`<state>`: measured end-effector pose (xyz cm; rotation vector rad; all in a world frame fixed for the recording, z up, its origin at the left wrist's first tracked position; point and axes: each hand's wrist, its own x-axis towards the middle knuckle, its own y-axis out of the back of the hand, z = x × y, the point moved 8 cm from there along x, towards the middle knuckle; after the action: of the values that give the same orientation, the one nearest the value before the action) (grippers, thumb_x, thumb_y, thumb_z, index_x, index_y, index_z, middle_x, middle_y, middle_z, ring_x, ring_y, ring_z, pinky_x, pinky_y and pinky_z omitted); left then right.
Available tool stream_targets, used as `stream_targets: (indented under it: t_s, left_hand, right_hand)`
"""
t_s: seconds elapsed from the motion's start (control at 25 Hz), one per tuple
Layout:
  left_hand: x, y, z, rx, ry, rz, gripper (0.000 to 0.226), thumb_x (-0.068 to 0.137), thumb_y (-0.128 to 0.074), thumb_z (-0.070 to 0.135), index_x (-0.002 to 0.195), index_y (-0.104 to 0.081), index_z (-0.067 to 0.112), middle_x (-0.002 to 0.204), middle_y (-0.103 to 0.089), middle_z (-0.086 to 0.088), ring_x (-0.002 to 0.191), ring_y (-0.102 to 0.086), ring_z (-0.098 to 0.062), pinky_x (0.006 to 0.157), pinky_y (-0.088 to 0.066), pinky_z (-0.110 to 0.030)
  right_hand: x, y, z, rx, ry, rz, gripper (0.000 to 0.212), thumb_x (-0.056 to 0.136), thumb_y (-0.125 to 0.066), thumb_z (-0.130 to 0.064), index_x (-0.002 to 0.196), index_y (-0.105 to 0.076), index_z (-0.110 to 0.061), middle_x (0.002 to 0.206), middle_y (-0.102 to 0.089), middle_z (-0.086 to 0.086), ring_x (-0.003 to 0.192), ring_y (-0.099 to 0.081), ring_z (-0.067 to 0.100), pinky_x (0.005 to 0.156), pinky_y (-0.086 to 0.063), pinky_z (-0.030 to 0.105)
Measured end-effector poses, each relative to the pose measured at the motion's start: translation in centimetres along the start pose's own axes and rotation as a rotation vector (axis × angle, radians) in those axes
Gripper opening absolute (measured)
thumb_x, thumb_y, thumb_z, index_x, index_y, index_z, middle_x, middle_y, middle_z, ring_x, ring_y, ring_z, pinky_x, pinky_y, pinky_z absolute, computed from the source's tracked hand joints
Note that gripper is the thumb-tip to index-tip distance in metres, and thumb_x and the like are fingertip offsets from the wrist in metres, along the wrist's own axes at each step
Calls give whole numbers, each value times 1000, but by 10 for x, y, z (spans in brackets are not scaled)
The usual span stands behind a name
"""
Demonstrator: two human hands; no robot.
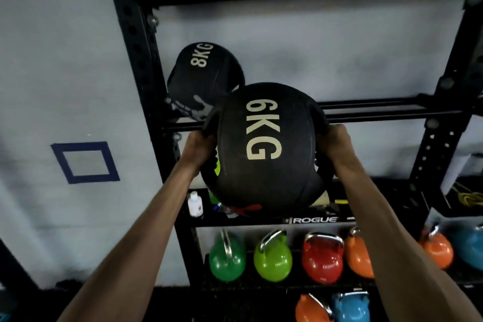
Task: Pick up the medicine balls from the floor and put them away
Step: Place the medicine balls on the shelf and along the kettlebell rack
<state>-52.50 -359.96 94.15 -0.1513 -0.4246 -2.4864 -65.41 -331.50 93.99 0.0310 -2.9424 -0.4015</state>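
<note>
6 kg ball held at shelf height, not yet set down.

Left to right: black rubber 8KG medicine ball point(205, 81) already sits on the black steel rack shelf point(379, 110). Our left hand point(197, 148) and right hand point(333, 144) clasp the side grips of the black 6KG medicine ball point(264, 149). Risks: knocking its neighbour, or rolling off onto the coloured kettlebells point(274, 256).

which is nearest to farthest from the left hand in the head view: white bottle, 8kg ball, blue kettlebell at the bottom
1. White bottle, just below the left hand.
2. 8kg ball, above on the rack.
3. Blue kettlebell, far below to the right.
</note>
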Motion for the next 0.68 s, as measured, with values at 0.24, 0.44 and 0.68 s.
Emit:
stream_targets:
  t_s: [0.24,0.44,0.68]
  left_hand:
    - [55,-38,60,38,-126,80,29,100,-54,16,98,-63,-11,96,-67,-30,81,-67,-41,63,-57,-41]
    - [128,-69,101,49,-222,79,42,94,-59,28,99,-66,-13,95,-68,-33,81,-69,-38,69,-58,-41]
    - [216,-119,116,37,-232,32,33,103,-50,14,107,-61,-17,86,-58,-24,67,-57,-28,42,-46,-16]
  right_hand:
    - [74,37,-42,-14,192,1,42,90,-50,7,54,-37,-8,55,-40,9,43,-33,20,30,-29,18]
    - [145,50,-67,-18,261,106,45,91,-51,4,53,-31,-10,54,-36,6,50,-28,19,44,-27,29]
    - [224,51,-77,-38,285,168,46,91,-48,8,53,-31,-11,53,-33,4,46,-27,18,32,-25,14]
